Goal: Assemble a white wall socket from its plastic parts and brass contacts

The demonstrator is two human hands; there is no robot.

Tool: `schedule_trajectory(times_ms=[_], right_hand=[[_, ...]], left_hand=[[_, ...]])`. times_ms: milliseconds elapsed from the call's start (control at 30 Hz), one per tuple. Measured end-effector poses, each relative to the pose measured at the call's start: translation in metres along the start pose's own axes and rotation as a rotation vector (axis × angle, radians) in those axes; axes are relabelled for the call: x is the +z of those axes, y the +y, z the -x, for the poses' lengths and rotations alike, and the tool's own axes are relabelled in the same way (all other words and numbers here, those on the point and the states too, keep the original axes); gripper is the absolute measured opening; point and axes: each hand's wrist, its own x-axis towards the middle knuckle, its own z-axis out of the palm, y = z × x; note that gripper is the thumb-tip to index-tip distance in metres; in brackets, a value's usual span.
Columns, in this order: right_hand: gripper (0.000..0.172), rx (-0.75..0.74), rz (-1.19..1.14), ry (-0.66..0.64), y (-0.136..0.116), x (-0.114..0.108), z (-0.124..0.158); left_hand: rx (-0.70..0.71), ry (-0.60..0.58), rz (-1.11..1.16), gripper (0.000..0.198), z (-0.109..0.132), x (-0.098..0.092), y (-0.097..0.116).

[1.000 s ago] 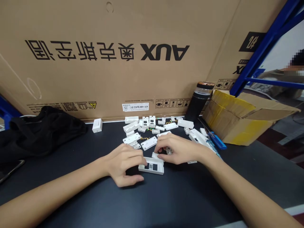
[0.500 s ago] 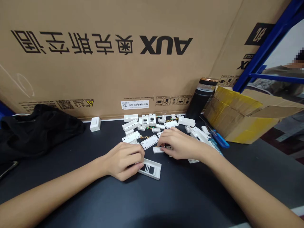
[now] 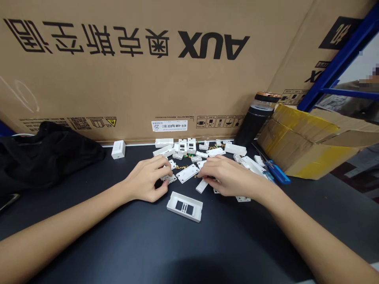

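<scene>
basically, near windowed white rectangular plastic shell (image 3: 184,207) looks light, stiff; grab long walls. left hand (image 3: 149,179): fingers apart. right hand (image 3: 227,175) at narrow white plastic block (image 3: 201,187), can't tell if pinching.

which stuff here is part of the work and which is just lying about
Likely the work: open white shell, narrow white piece, flat white plate
Apparently lying about: black bottle, black cloth, small white box, open cardboard box
</scene>
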Motion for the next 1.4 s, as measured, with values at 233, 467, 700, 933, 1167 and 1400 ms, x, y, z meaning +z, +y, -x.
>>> schedule_trajectory(times_ms=[233,467,700,933,1167,1400], right_hand=[[0.016,0.042,-0.004,-0.023,0.0029,-0.0039,0.0026],[0.015,0.008,-0.034,0.006,-0.0022,-0.0037,0.0019],[0.017,0.009,-0.035,0.021,-0.0022,-0.005,0.0016],[0.015,-0.008,-0.023,0.04,-0.0039,-0.0049,0.0011],[0.016,-0.015,-0.02,0.046,-0.0032,-0.0051,0.0019],[0.016,-0.017,-0.019,0.035,-0.0029,-0.005,0.0014]], left_hand=[[0.075,-0.094,-0.007,0.012,-0.002,0.0019,0.0011],[0.07,-0.118,0.008,0.011,-0.0026,0.0026,0.0002],[0.186,-0.133,-0.084,0.014,-0.0032,0.0019,0.002],[0.206,-0.145,-0.075,0.017,-0.0064,0.0005,0.0042],[0.14,-0.134,-0.016,0.014,-0.0035,0.0014,0.0019],[0.102,-0.137,0.039,0.014,-0.0023,0.0048,-0.0025]])
